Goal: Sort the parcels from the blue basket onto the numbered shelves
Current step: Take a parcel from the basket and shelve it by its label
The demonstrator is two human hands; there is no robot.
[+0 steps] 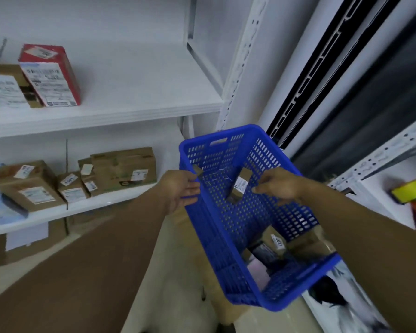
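Note:
A blue perforated plastic basket (216, 248) hangs tilted in the middle of the view, above the floor. My left hand (181, 191) grips its left rim. My right hand (277, 186) reaches over the right rim, fingers curled just beside a small brown parcel with a white label (239, 186) that stands inside the basket; whether it touches the parcel is unclear. More parcels (277, 243) lie in the basket's near end. White shelves (130, 111) stand to the left.
The upper shelf bears a red box (51, 75) and a brown box (5, 90). Several labelled brown boxes (123, 169) sit on the lower shelf. A white rack at right holds a yellow tape roll (410, 191). A black-and-white bag (341, 301) lies below the basket.

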